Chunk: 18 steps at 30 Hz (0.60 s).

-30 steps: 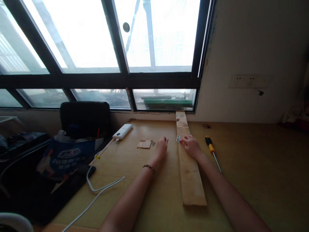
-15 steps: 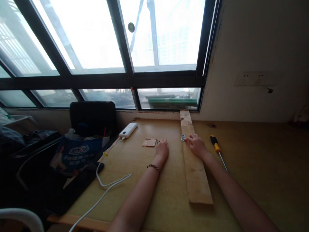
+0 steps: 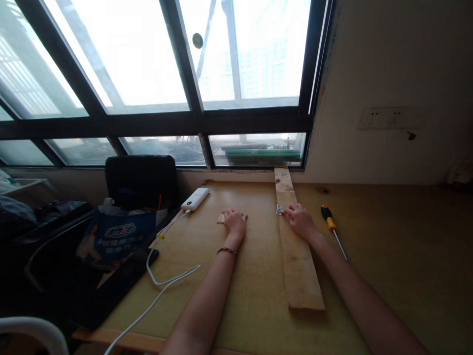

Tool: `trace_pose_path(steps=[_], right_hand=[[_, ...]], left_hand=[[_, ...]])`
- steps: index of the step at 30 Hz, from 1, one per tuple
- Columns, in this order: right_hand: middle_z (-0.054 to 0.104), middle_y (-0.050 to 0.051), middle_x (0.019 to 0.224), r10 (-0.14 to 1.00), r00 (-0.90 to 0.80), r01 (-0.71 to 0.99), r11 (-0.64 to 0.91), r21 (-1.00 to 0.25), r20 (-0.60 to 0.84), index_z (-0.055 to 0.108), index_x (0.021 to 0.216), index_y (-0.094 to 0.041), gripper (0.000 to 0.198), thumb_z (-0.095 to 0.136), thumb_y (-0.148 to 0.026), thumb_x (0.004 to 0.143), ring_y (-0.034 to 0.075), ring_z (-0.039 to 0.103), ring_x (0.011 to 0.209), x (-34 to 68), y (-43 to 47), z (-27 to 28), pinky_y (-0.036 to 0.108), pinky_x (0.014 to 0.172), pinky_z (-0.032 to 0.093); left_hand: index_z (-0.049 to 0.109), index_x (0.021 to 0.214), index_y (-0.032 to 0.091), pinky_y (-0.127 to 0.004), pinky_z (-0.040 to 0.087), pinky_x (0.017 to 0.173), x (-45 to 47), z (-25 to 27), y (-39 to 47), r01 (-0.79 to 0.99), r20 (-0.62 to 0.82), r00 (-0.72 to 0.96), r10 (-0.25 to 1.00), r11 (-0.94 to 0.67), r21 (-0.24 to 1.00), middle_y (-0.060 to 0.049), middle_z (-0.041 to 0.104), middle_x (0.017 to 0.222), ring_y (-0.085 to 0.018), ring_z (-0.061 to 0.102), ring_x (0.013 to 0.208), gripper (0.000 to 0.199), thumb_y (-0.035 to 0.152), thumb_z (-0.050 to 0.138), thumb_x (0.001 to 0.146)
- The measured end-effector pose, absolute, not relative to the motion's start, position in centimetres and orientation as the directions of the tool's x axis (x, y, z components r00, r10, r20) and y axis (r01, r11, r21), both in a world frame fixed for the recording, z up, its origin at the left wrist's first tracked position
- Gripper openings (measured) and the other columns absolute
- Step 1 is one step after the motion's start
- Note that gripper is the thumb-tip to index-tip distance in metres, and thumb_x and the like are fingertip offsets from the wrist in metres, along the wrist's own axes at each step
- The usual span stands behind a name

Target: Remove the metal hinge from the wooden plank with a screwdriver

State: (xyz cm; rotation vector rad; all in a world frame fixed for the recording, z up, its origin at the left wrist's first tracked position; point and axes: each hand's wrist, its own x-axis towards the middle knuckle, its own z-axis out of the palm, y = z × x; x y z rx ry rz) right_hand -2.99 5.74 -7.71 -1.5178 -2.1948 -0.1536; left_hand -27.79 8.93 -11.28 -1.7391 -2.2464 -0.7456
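Observation:
A long wooden board lies lengthwise on the table. At its left edge sits a small silvery metal hinge. My right hand rests on the board, its fingertips closed on the hinge's right side. My left hand reaches over a small thin piece of wood, covering most of it. Its fingers are spread, with the thumb apart on the right; a small dark bit shows by the thumb, too small to name.
Right of the board lies a screwdriver with a black and yellow handle. A white power bank with a white cable is at the table's left edge. A chair holding a blue bag stands at left, below the window.
My left hand has moved left, from beside the small wood piece to over it, and its fingers have spread. The right hand stays at the hinge.

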Motion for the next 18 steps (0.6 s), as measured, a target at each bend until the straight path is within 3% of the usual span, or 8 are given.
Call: trace_pose_path(steps=[3,5,7,9,11,13,15,18], right_hand=[[0.056,0.004,0.090,0.857,-0.283,0.909,0.383,-0.164,0.430,0.061,0.099,-0.027,0.025,0.043,-0.018,0.085,0.017,0.045,0.087,-3.0,5.8,-7.7,0.026,0.075,0.032],[0.056,0.003,0.090,0.855,-0.284,0.909,0.385,-0.163,0.433,0.061,0.099,-0.027,0.025,0.042,-0.017,0.085,0.017,0.045,0.087,-3.0,5.7,-7.6,0.026,0.075,0.032],[0.056,0.004,0.090,0.853,-0.285,0.909,0.385,-0.159,0.437,0.062,0.099,-0.026,0.025,0.042,-0.017,0.086,0.017,0.045,0.087,-3.1,5.6,-7.5,0.026,0.076,0.033],[0.056,0.004,0.090,0.853,-0.287,0.912,0.383,-0.150,0.436,0.062,0.099,-0.026,0.025,0.042,-0.018,0.086,0.017,0.045,0.087,-3.1,5.5,-7.4,0.027,0.076,0.033],[0.056,0.005,0.090,0.854,-0.289,0.914,0.380,-0.139,0.433,0.062,0.099,-0.025,0.025,0.041,-0.019,0.086,0.017,0.045,0.087,-3.2,5.4,-7.2,0.027,0.076,0.033],[0.056,0.005,0.090,0.854,-0.293,0.915,0.381,-0.133,0.430,0.062,0.100,-0.025,0.026,0.040,-0.020,0.087,0.017,0.045,0.087,-3.2,5.4,-7.1,0.027,0.077,0.033],[0.056,0.005,0.090,0.854,-0.295,0.915,0.381,-0.130,0.430,0.062,0.100,-0.025,0.026,0.040,-0.020,0.087,0.017,0.045,0.087,-3.2,5.5,-7.1,0.027,0.077,0.033],[0.056,0.005,0.089,0.851,-0.294,0.914,0.384,-0.132,0.435,0.062,0.099,-0.026,0.026,0.041,-0.020,0.086,0.018,0.045,0.087,-3.1,5.6,-7.3,0.027,0.076,0.033]], left_hand=[[0.056,0.092,0.012,-0.039,0.037,0.086,-26.8,-11.1,8.7,0.912,0.508,-0.195,0.839,-0.034,0.408,-0.013,0.053,0.097,-0.026,0.047,0.099,0.028,0.035,0.057,0.075],[0.056,0.092,0.015,-0.038,0.037,0.087,-25.2,-11.1,8.4,0.776,0.513,-0.133,0.848,-0.233,0.586,-0.011,0.055,0.098,-0.023,0.049,0.098,0.022,0.032,0.053,0.078],[0.055,0.094,0.016,-0.034,0.040,0.083,-22.9,-11.4,8.1,0.472,0.441,-0.104,0.891,-0.346,0.811,-0.011,0.057,0.098,-0.020,0.053,0.094,0.022,0.032,0.050,0.081],[0.053,0.101,0.016,-0.032,0.042,0.083,-20.6,-11.9,7.8,0.047,0.300,-0.034,0.953,-0.298,0.953,-0.011,0.059,0.103,-0.018,0.055,0.095,0.027,0.033,0.053,0.079],[0.054,0.103,0.017,-0.032,0.041,0.085,-18.8,-12.5,7.6,-0.303,0.160,0.080,0.984,-0.128,0.944,-0.010,0.061,0.104,-0.018,0.056,0.097,0.034,0.034,0.058,0.075],[0.056,0.102,0.016,-0.032,0.040,0.087,-18.0,-12.9,7.4,-0.478,0.068,0.154,0.986,0.014,0.878,-0.009,0.062,0.103,-0.017,0.057,0.097,0.038,0.035,0.064,0.070],[0.058,0.100,0.015,-0.033,0.039,0.090,-17.9,-13.2,7.4,-0.530,0.026,0.157,0.987,0.062,0.846,-0.009,0.063,0.103,-0.017,0.057,0.097,0.039,0.035,0.066,0.068],[0.060,0.101,0.015,-0.036,0.038,0.093,-18.5,-13.1,7.3,-0.495,0.059,0.126,0.990,0.011,0.869,-0.011,0.063,0.105,-0.019,0.056,0.100,0.038,0.037,0.063,0.071]])
